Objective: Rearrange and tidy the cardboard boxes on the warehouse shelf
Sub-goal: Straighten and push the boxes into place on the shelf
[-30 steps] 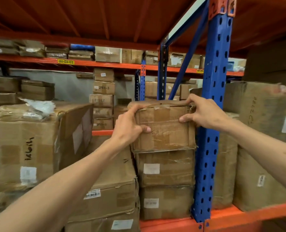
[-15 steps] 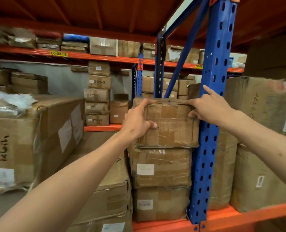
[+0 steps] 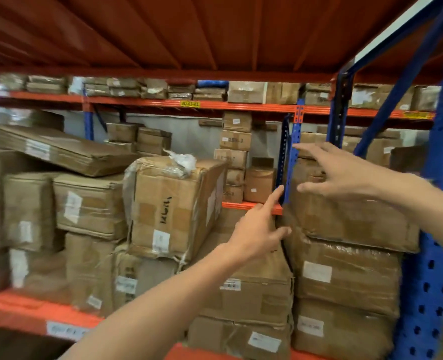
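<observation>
Both forearms [image 3: 163,297] bare (no sleeves, no gloves).

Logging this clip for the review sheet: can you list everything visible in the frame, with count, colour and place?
top box: one, brown cardboard, on the stack beside the blue upright
boxes under it: two, brown, white labels, stacked down to the shelf
handwritten box: one, brown, torn plastic on top, centre, tilted
flat cartons: one bundle, brown, upper left, lying slanted
small box column: several, brown, on the rack behind; exact count unclear
blue upright: one, perforated, right edge
orange shelf beam: one, lower left, white label
yellow tag: one, on the far upper beam
left hand: open, at the top box's left edge
right hand: open, fingers spread, in front of the top box
</observation>
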`<state>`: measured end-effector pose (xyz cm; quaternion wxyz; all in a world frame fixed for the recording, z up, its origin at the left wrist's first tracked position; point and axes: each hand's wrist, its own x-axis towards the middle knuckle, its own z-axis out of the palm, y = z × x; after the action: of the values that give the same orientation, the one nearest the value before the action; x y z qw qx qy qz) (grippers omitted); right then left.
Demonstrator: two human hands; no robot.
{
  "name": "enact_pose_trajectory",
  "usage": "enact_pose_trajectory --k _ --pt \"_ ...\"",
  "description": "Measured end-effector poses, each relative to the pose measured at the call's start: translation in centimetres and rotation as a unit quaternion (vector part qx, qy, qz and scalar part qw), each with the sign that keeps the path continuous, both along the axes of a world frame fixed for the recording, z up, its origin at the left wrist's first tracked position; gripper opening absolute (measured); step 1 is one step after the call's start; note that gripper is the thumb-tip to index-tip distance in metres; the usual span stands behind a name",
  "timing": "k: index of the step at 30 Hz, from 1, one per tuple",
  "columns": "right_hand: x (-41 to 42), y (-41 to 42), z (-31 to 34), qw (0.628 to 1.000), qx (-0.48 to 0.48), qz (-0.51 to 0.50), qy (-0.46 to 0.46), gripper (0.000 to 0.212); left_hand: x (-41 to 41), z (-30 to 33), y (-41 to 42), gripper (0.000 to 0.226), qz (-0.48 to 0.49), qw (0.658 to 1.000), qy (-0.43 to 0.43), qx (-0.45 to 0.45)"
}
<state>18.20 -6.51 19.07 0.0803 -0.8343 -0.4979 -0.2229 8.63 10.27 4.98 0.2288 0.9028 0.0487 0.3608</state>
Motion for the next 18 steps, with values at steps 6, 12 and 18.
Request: enact_pose_trajectory --k 6,12,18 --pt "-8.2 12.2 0.1 0.986 -0.036 0.162 0.006 0.104 -8.7 -1.6 6.8 0.057 0.076 0.992 -0.017 -0.094" --pt "-14.4 22.1 0.2 0.982 -0.073 0.162 -0.058 0.117 -15.4 -3.0 11.1 0.043 0.279 0.925 -0.174 -0.189" --pt "-16.2 26.5 0.0 0.976 -0.199 0.078 -0.054 0.13 -17.7 -3.4 14.8 0.144 0.251 0.92 -0.033 -0.299"
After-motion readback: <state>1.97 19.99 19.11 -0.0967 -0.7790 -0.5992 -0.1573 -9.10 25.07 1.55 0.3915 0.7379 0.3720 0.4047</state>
